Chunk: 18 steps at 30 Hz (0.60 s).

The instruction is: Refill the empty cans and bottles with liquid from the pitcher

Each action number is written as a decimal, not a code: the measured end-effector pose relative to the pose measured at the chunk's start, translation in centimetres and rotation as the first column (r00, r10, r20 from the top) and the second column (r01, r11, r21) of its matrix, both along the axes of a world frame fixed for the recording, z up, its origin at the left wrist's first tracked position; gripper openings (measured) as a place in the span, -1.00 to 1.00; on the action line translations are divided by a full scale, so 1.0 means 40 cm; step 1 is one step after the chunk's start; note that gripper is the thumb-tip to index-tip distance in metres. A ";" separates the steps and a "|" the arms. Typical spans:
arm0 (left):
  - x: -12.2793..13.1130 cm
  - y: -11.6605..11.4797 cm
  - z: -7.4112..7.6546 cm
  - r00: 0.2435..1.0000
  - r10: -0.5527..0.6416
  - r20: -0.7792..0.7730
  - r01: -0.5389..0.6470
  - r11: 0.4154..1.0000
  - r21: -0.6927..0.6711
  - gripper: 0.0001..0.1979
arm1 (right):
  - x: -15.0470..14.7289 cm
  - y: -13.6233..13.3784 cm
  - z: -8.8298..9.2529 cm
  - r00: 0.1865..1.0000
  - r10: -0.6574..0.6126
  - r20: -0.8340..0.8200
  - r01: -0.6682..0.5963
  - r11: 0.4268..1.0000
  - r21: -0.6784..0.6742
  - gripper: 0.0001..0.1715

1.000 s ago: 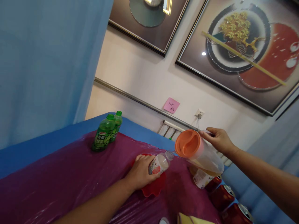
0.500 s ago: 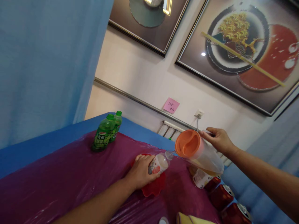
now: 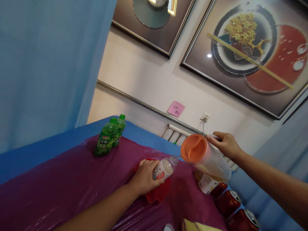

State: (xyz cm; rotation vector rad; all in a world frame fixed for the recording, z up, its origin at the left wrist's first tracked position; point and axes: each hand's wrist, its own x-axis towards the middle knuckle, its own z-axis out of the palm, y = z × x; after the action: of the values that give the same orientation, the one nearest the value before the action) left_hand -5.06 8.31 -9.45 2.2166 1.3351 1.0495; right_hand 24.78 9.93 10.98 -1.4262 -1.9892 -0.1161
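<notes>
My left hand (image 3: 145, 176) is wrapped round a clear plastic bottle (image 3: 166, 168) with a grapefruit picture on its label. The uncapped bottle leans right above a red scalloped dish (image 3: 158, 194), partly hidden by my hand. My right hand (image 3: 225, 144) grips the handle of a translucent pitcher (image 3: 214, 163) with an orange lid (image 3: 193, 148). Tipped to the left, the pitcher holds pale liquid, and a thin stream runs from its lid toward the bottle's mouth.
Two green drink bottles (image 3: 106, 138) stand at the back left. Several red cans (image 3: 228, 203) line the right edge beside a labelled container (image 3: 208, 184). A yellow cloth (image 3: 199, 226) and a white cap-like thing (image 3: 168, 227) lie near the front. Purple plastic sheeting (image 3: 79, 173) covers the table.
The pitcher has shifted very slightly to the right. Both hands keep their grips, and the thin stream still runs.
</notes>
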 end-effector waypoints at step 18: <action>0.001 0.001 -0.006 1.000 -0.007 0.007 0.007 1.000 0.007 -0.55 | -0.002 -0.005 0.005 1.000 -0.011 -0.012 0.011 1.000 -0.028 -0.33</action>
State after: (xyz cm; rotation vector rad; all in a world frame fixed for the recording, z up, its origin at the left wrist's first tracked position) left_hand -5.01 8.36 -9.69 2.2197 1.3213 1.0597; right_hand 24.71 9.74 11.19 -1.4519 -1.9805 -0.0850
